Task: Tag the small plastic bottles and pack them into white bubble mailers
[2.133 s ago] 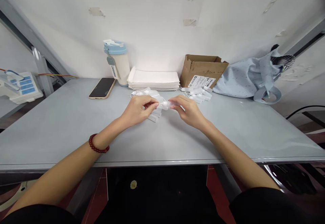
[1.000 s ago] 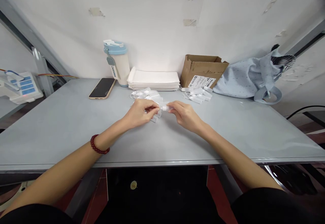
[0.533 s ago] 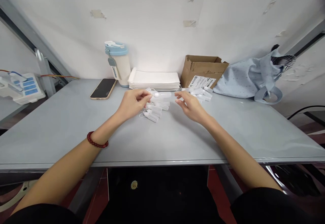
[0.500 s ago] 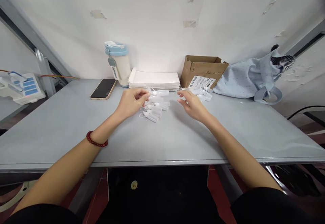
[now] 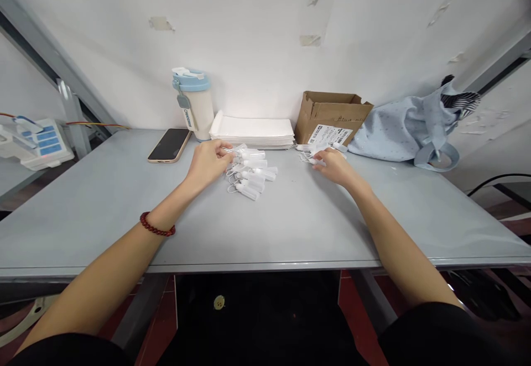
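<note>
A pile of small clear plastic dropper-type bottles [image 5: 251, 181] with white caps and thin loops lies at mid table. My left hand [image 5: 208, 162], a red bead bracelet on its wrist, is at the pile's upper left. Its thumb and fingertips pinch the cap end of one small bottle [image 5: 254, 155], whose body points right. A second group of such bottles [image 5: 307, 147] lies in front of the cardboard box. Over that group my right hand [image 5: 337, 167] has its thumb and index finger around another small bottle [image 5: 317, 162]; the palm hides part of it.
Behind the piles lies a stack of white paper envelopes or sheets [image 5: 253, 132]. A cream tumbler [image 5: 199, 106] and a phone [image 5: 169, 145] are at left. The cardboard box [image 5: 332, 114] and a light blue cloth bag [image 5: 394, 128] stand at right against the wall.
My left hand has shifted a little left, and the bottle in it came along. My right hand has moved right, from beside the right group onto a bottle there.
</note>
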The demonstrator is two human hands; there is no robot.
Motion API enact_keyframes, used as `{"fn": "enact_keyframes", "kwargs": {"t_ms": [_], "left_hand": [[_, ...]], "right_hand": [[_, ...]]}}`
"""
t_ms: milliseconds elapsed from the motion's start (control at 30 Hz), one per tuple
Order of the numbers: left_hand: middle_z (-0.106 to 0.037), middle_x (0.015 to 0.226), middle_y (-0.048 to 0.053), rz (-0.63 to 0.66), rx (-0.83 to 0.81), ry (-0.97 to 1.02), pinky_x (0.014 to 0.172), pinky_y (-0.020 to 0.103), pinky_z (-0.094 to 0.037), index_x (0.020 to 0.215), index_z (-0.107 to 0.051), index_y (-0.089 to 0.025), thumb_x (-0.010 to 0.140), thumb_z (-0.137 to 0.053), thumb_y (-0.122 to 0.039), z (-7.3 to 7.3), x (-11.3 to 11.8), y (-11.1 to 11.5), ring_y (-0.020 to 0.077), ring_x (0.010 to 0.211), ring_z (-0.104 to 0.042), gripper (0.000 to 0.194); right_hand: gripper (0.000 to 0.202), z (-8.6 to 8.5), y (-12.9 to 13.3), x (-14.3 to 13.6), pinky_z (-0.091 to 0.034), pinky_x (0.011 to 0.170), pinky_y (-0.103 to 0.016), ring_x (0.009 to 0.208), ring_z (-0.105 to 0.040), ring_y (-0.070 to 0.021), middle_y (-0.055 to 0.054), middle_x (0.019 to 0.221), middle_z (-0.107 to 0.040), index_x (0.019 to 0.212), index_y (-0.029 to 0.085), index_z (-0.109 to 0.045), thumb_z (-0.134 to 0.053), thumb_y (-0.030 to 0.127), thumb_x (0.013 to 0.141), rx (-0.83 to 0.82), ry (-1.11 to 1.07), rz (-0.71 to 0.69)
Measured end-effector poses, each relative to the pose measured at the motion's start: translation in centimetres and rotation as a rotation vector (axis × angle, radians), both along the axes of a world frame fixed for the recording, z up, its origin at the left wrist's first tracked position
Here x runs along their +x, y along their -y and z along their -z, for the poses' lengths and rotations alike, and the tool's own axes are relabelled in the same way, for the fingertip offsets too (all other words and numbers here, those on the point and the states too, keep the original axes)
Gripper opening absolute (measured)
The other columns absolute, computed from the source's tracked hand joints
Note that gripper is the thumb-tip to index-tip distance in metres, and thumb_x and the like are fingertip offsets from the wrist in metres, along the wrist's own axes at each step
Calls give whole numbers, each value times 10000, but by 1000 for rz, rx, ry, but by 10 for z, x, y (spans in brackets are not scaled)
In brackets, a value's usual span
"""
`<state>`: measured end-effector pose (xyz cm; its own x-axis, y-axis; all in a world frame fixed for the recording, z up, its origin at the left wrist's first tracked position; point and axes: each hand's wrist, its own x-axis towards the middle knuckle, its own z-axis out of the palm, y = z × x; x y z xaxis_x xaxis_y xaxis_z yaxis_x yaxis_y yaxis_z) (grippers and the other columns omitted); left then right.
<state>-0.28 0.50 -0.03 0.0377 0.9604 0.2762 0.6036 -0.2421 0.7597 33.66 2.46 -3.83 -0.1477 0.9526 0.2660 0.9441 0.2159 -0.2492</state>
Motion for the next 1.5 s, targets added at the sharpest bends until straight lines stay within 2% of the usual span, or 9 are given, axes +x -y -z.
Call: {"fn": "enact_keyframes", "kwargs": {"t_ms": [200, 367, 567, 700, 833, 1000, 1267, 1500], "left_hand": [[-678, 642, 24, 7, 95, -4, 575, 284, -465, 923, -666, -133, 746, -586, -238, 1, 8, 7, 171, 566, -598, 221], [-667, 672, 28, 58, 130, -12, 619, 292, -475, 937, -666, -130, 799, -556, -278, 3, 17, 17, 173, 611, -622, 231], [-657, 691, 23, 165, 182, -42, 611, 265, -459, 928, -675, -134, 820, -535, -283, 4, 22, 25, 141, 598, -589, 231], [-680, 728, 22, 263, 198, -82, 608, 250, -457, 962, -673, -145, 827, -540, -294, 4, 25, 30, 127, 597, -577, 241], [-677, 753, 16, 332, 232, -129, 618, 248, -460, 1053, -661, -143, 835, -545, -308, 4, 27, 32, 113, 580, -562, 297], [-670, 753, 15, 377, 204, -135, 585, 235, -443, 1107, -656, -132, 849, -551, -324, 5, 28, 33, 106, 560, -550, 337], [-688, 731, 12, 446, 254, -208, 581, 237, -397, 853, -705, -157, 879, -507, -237, 4, 30, 34, 117, 608, -539, 215], [-691, 710, 7, 495, 244, -183, 567, 225, -404, 820, -705, -163, 870, -536, -248, 6, 32, 35, 112, 594, -542, 195]], "right_hand": [[139, -2, 5, -12, -494, 754, -378, 891, -653, -283, -144, 936, -714, 886, 132, -691, -644, 121, 755, -59, -10, -54], [149, -17, 19, -28, -487, 738, -344, 888, -649, -248, -118, 954, -719, 922, 141, -681, -577, 179, 823, -64, -72, -104], [198, -42, 48, -56, -475, 759, -317, 854, -619, -190, -62, 956, -708, 936, 170, -679, -559, 308, 859, -167, -448, -260], [246, -51, 62, -68, -458, 756, -320, 846, -610, -180, -51, 967, -704, 943, 181, -689, -568, 379, 862, -251, -576, -349], [279, -53, 68, -74, -450, 774, -331, 860, -610, -181, -51, 967, -703, 982, 189, -703, -574, 405, 862, -311, -658, -416], [295, -51, 68, -74, -452, 789, -331, 845, -608, -175, -52, 934, -691, 1005, 180, -707, -574, 402, 865, -368, -731, -419], [268, -49, 67, -73, -451, 806, -332, 815, -586, -161, -32, 849, -660, 989, 182, -713, -561, 372, 877, -380, -727, -396], [268, -48, 66, -73, -467, 787, -326, 791, -595, -157, -38, 854, -663, 969, 175, -707, -559, 379, 879, -376, -750, -418]]}}
